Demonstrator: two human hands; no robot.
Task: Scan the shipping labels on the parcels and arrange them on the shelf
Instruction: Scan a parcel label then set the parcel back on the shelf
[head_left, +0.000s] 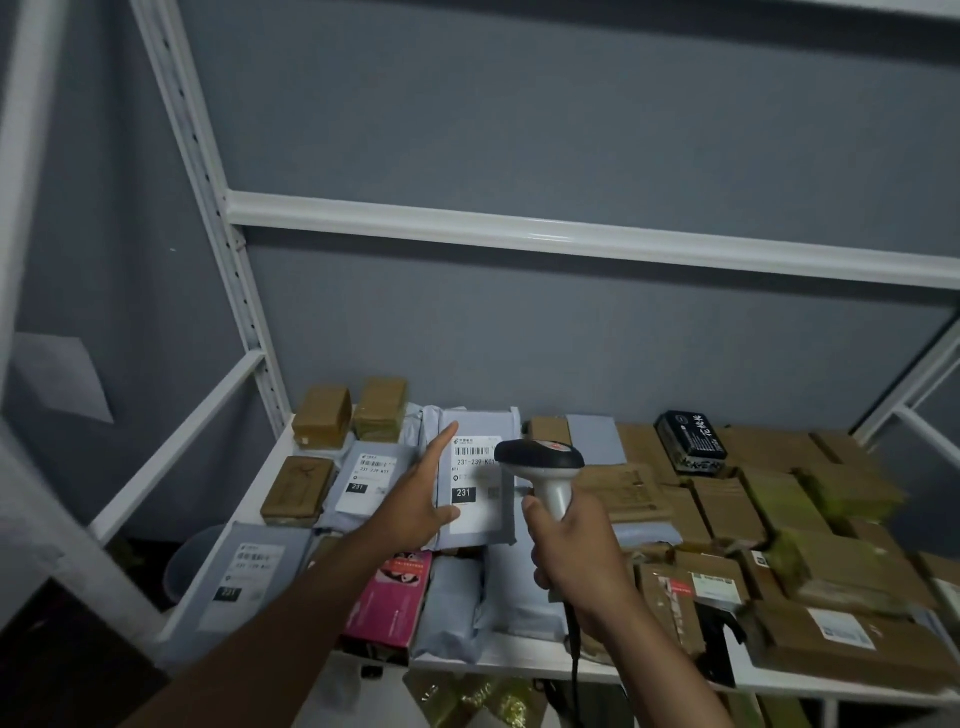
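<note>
My left hand (415, 499) holds a grey mailer parcel (480, 431) tilted up over the shelf, thumb on its lower front edge and index finger straight along its left side. The parcel's white shipping label (475, 483) faces me and reads 231. In my right hand (571, 551) I grip the handle of a handheld barcode scanner (540, 460), whose black head sits just right of the label. The scanner's cable (574, 670) hangs below my wrist.
The white shelf (514, 660) holds several grey labelled mailers (249, 571), a pink box (389, 597), brown cardboard boxes (727, 509) filling the right side, and a black packet (691, 441). An upper shelf rail (571, 234) crosses above. A white upright (208, 197) stands at left.
</note>
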